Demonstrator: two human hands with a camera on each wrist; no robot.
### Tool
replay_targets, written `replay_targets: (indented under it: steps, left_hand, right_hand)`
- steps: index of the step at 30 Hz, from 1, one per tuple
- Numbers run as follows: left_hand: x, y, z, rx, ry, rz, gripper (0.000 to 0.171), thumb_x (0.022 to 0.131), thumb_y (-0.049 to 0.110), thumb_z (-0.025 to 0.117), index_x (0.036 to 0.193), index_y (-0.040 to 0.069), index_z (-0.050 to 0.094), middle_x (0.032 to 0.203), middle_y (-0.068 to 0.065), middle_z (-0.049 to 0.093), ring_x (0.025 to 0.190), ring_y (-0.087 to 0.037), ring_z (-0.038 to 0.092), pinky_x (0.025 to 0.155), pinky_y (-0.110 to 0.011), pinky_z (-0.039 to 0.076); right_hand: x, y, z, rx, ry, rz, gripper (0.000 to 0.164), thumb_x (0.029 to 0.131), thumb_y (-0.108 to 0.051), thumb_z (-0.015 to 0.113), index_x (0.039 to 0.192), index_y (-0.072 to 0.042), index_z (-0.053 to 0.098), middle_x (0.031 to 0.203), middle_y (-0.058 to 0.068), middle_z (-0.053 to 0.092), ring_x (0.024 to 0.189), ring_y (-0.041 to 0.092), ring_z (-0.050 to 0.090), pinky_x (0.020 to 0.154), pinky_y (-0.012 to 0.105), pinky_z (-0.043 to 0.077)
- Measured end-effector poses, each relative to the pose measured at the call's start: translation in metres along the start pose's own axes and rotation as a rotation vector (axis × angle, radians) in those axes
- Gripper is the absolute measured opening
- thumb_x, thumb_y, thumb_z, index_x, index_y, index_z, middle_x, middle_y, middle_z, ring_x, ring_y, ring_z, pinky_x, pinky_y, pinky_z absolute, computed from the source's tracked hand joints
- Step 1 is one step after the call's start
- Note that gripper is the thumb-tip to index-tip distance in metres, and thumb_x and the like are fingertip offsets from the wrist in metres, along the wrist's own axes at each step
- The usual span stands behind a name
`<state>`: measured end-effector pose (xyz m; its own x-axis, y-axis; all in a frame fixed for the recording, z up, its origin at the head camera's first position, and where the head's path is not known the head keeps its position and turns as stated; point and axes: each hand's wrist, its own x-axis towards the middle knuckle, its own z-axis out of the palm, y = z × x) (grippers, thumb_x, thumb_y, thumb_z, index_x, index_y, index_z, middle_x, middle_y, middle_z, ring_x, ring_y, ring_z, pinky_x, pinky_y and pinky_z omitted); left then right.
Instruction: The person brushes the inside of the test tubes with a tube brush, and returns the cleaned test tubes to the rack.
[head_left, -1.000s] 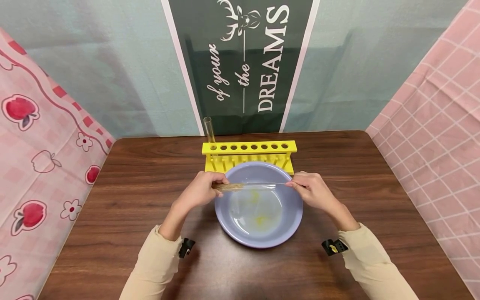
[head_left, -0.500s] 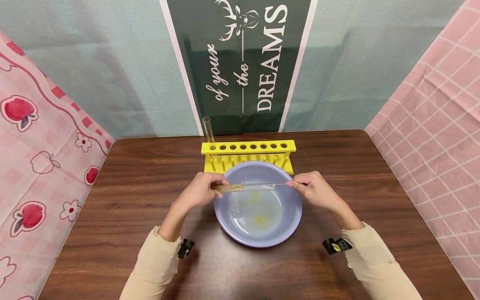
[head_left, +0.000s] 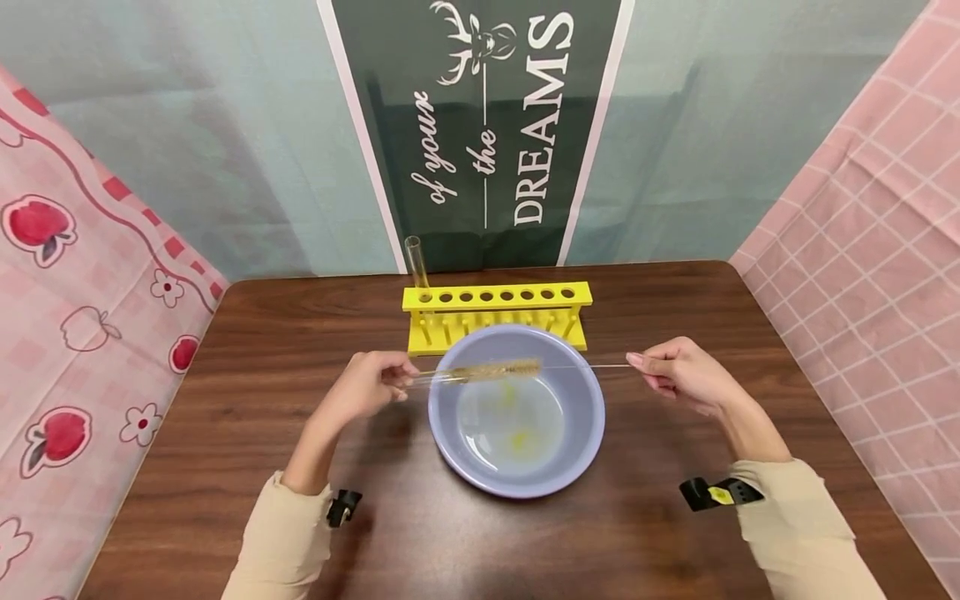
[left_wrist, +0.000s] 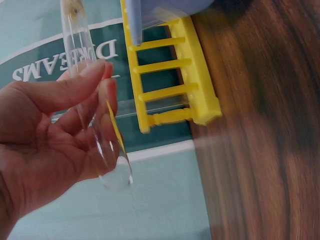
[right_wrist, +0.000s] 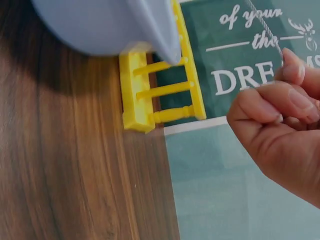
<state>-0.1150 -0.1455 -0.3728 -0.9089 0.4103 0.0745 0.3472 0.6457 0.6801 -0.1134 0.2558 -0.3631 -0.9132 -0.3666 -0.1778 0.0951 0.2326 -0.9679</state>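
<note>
Above the basin, my left hand grips a clear glass test tube. Its rounded bottom shows past the fingers in the left wrist view. My right hand pinches the thin twisted wire handle of a test tube brush. In the head view the tan bristles lie level over the lavender basin, blurred and overlapping the tube's right part. The tip of the bristles shows in the tube at the top of the left wrist view. Cloudy liquid with yellowish patches lies in the basin.
Behind the basin stands a yellow test tube rack, with another test tube upright in its leftmost hole. The brown wooden table meets a printed cloth backdrop at the back and pink cloths at both sides.
My hands have moved apart, left hand leftward and right hand rightward. The bristles have slid right along the tube, and a longer stretch of wire shows by my right hand.
</note>
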Motion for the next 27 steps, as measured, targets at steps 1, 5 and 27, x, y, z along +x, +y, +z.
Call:
replay_targets:
  steps: [1, 5, 27]
  left_hand:
    - [-0.002, -0.002, -0.002, -0.015, -0.003, -0.005, 0.026, 0.064, -0.019, 0.066, 0.08, 0.002, 0.065, 0.073, -0.008, 0.065, 0.066, -0.018, 0.061, 0.06, -0.026, 0.05]
    - [-0.004, -0.004, -0.003, -0.033, -0.016, 0.013, 0.026, 0.066, -0.018, 0.063, 0.084, 0.001, 0.066, 0.073, -0.007, 0.064, 0.067, -0.016, 0.06, 0.06, -0.026, 0.049]
    - [-0.007, -0.008, -0.011, -0.195, -0.237, -0.037, 0.022, 0.071, -0.017, 0.062, 0.088, -0.003, 0.066, 0.073, -0.004, 0.061, 0.068, -0.015, 0.059, 0.062, -0.024, 0.05]
  right_hand:
    - [-0.001, 0.001, -0.004, 0.016, -0.013, -0.007, 0.039, 0.092, -0.005, 0.05, 0.055, 0.004, 0.043, 0.046, 0.003, 0.035, 0.04, 0.017, 0.02, 0.037, 0.035, 0.015]
    - [-0.002, 0.005, -0.011, -0.008, -0.064, -0.019, 0.039, 0.092, -0.008, 0.051, 0.056, 0.004, 0.044, 0.048, 0.005, 0.034, 0.042, 0.02, 0.02, 0.039, 0.037, 0.017]
    - [-0.012, -0.007, 0.014, -0.558, 0.182, -0.505, 0.034, 0.074, 0.019, 0.06, 0.061, -0.012, 0.055, 0.056, -0.011, 0.045, 0.05, 0.004, 0.039, 0.045, 0.022, 0.032]
